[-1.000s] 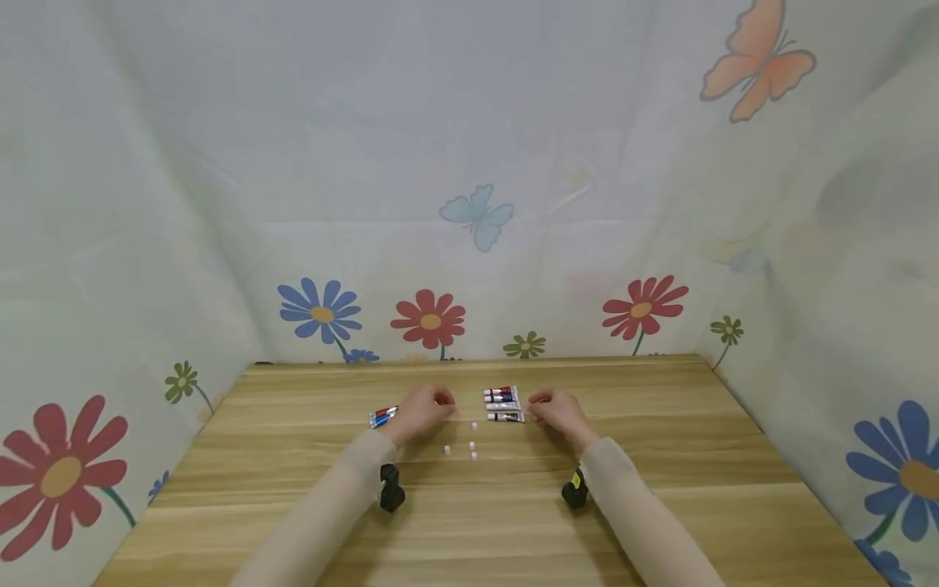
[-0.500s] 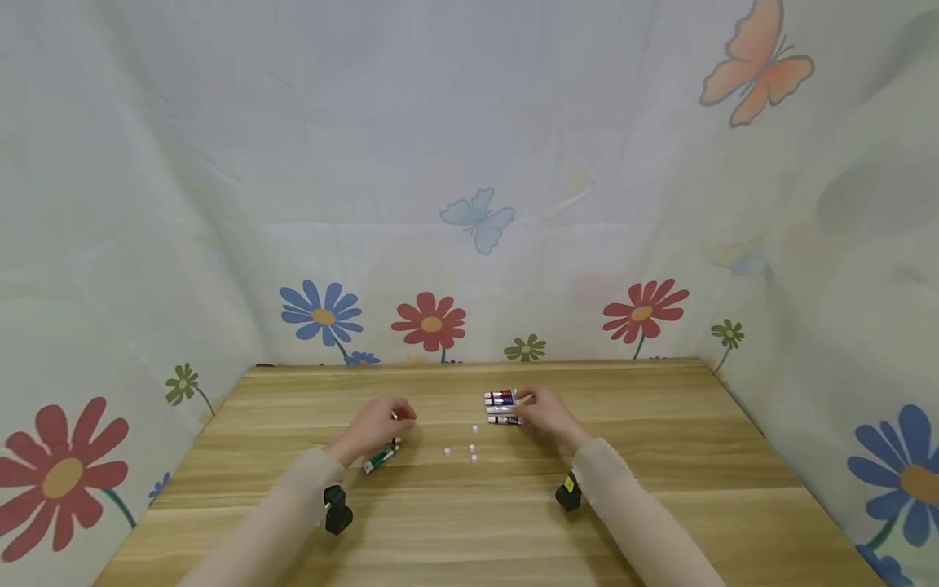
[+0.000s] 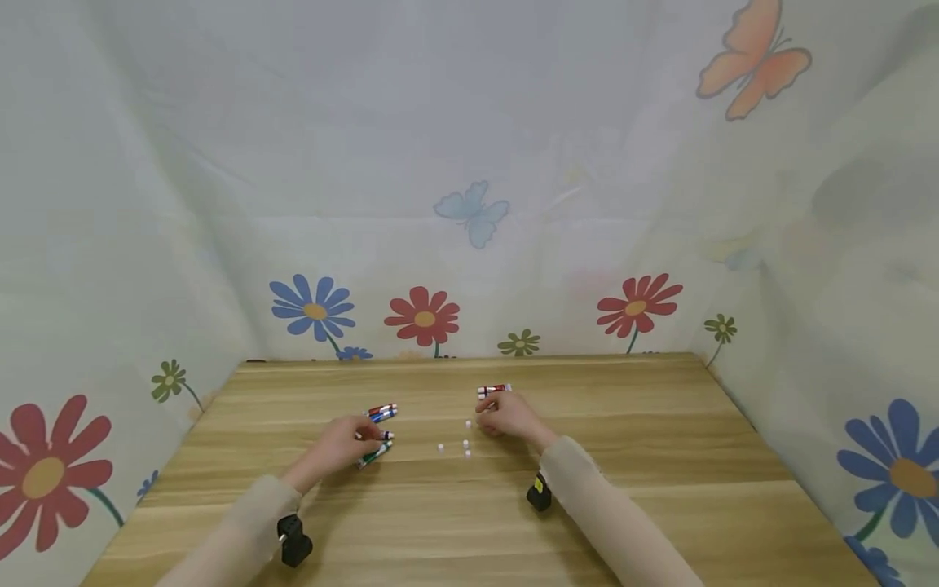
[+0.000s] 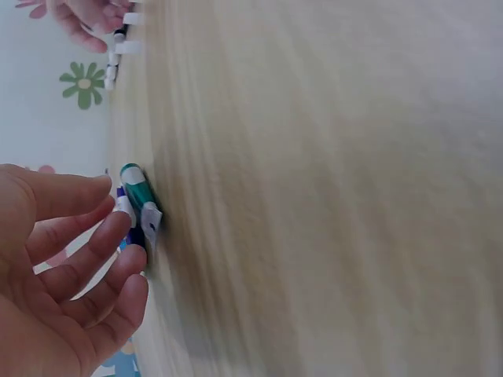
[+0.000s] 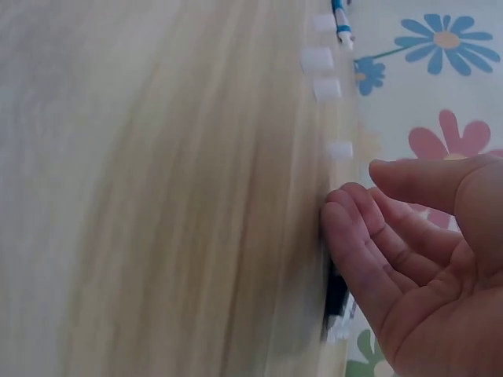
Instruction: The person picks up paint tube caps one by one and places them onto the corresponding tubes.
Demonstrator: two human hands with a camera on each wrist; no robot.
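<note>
Left hand point(image 3: 343, 445): near part of the left group, fingers loosely curved just beside the green tube point(image 4: 138, 185) and purple tube point(image 4: 135, 236); its grip looks slack and seemingly empty, though contact with the purple one is unclear.
Left group: red tube point(image 3: 381, 408) and blue tube point(image 3: 384, 416), side by side beyond those two.
Right hand point(image 3: 513, 415): over the right group, thumb apart from the fingers, its grip apparently holding nothing; a dark tube point(image 5: 338, 294) lies partly hidden behind the fingers.
Right group: second red tube point(image 3: 495, 389) showing past the hand, the rest mostly covered.
White pieces point(image 3: 465, 443): four, on the worktop point(image 3: 440, 522) between the hands.
Step in hand: seemingly arranging or picking out tubes at both groups.
Next move: probably calls for a low fingertip pinch on one slim tube, sparing its neighbours.
</note>
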